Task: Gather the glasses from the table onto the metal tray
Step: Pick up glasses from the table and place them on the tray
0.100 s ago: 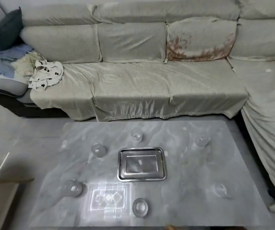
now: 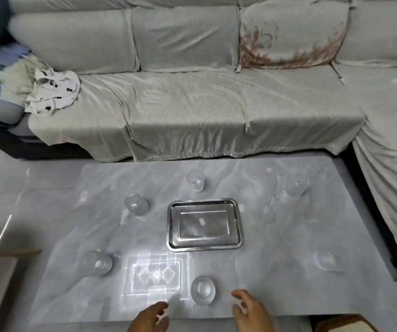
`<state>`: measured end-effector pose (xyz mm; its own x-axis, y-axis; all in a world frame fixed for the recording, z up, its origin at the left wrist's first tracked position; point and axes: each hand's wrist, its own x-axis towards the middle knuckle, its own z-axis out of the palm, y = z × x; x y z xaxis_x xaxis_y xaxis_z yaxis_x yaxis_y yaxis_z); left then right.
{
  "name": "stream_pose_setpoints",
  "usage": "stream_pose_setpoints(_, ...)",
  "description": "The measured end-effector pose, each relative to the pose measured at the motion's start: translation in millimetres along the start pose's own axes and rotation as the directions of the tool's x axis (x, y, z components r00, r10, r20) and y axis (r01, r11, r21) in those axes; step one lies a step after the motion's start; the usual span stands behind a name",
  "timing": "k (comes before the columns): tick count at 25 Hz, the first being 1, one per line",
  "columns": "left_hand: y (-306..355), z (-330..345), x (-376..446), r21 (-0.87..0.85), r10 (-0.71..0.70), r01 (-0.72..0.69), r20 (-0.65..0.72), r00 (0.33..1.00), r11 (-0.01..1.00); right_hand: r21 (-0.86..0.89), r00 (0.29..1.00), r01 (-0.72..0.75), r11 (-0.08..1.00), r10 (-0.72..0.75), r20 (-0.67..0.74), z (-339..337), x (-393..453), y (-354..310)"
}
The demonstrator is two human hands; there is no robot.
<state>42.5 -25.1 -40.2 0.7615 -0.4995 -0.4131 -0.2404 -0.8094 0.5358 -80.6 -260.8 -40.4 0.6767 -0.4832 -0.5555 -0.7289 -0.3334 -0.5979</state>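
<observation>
Six clear, fragile, slippery drinking glasses, nearest [image 2: 203, 290], sit loose around the empty rectangular metal tray [image 2: 238, 226]; both hands' fingers spread, empty — grip sidewalls.

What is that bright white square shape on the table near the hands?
In the head view it is glare: a light reflected off the shiny table, between the near-left glass and the nearest glass. The clear glasses look faint, and the sofa's edges bend.

Your path to the metal tray [image 2: 204, 245] is open except the nearest glass [image 2: 203, 290], between your hands.
</observation>
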Motion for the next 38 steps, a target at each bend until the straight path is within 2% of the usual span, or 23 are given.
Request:
stream_pose_setpoints(2,-15.3,28.1,59.2,-0.009,-0.014,0.014,0.008,1.000,1.000,-0.055,0.997,0.050,0.997,-0.054,-0.060,22.0,58.6,26.9)
stream_pose_setpoints(3,-22.1,46.6,82.5,0.012,0.056,-0.056,-0.032,0.998,0.998,-0.123,0.989,0.074,0.990,-0.088,-0.117,32.5,85.7,38.8)
stream_pose_setpoints(5,-43.4,90.1,114.8,0.149,0.181,-0.166,-0.093,0.979,0.975,-0.258,0.970,0.187,0.948,-0.220,-0.105,66.0,116.3,69.1)
stream_pose_setpoints(7,-77.1,136.2,132.3,0.215,0.215,-0.174,-0.183,0.959,0.961,-0.361,0.938,0.253,0.898,-0.319,-0.137,100.0,137.5,102.7)
stream_pose_setpoints(11,-116.2,183.5,148.2,0.275,0.289,-0.188,-0.389,0.875,0.943,-0.516,0.793,0.349,0.783,-0.540,-0.282,138.6,151.5,141.7)
stream_pose_setpoints(14,-128.7,194.1,152.1,0.350,0.333,-0.190,-0.411,0.849,0.917,-0.566,0.717,0.335,0.753,-0.593,-0.366,149.1,159.9,150.8)
stream_pose_setpoints(16,-125.6,195.2,148.7,0.334,0.313,-0.173,-0.428,0.848,0.926,-0.576,0.727,0.296,0.762,-0.571,-0.382,151.1,156.4,148.7)
stream_pose_setpoints(18,-122.6,192.8,141.3,0.342,0.315,-0.176,-0.408,0.857,0.923,-0.602,0.779,0.255,0.757,-0.529,-0.337,149.2,151.0,145.6)
stream_pose_setpoints(21,-116.0,188.0,129.2,0.306,0.279,-0.162,-0.392,0.877,0.938,-0.535,0.799,0.296,0.791,-0.512,-0.315,145.0,144.3,142.5)
stream_pose_setpoints(24,-104.8,183.7,109.6,0.317,0.268,-0.163,-0.320,0.909,0.934,-0.426,0.848,0.357,0.831,-0.479,-0.225,136.6,123.4,140.7)
stream_pose_setpoints(27,-106.1,171.8,104.0,0.339,0.255,-0.164,-0.246,0.935,0.926,-0.371,0.888,0.333,0.867,-0.421,-0.185,136.2,115.2,141.9)
stream_pose_setpoints(29,-105.1,156.5,110.1,0.319,0.256,-0.160,-0.287,0.923,0.934,-0.292,0.891,0.341,0.894,-0.406,-0.203,139.3,113.5,129.8)
stream_pose_setpoints(31,-101.9,141.6,118.8,0.154,0.206,-0.156,-0.397,0.894,0.976,-0.163,0.877,0.406,0.899,-0.433,-0.207,146.0,112.2,112.0)
stream_pose_setpoints(33,-97.4,128.5,138.0,-0.094,0.079,-0.140,-0.474,0.877,0.986,-0.079,0.859,0.456,0.886,-0.462,-0.222,155.7,113.0,95.7)
stream_pose_setpoints(35,-95.4,114.6,168.9,-0.303,-0.066,-0.113,-0.521,0.851,0.946,0.013,0.866,0.461,0.887,-0.446,-0.226,158.8,119.6,86.6)
stream_pose_setpoints(38,-90.1,95.4,213.6,-0.484,-0.215,-0.066,-0.502,0.838,0.872,0.279,0.896,0.439,0.854,-0.437,-0.075,127.6,137.6,69.2)
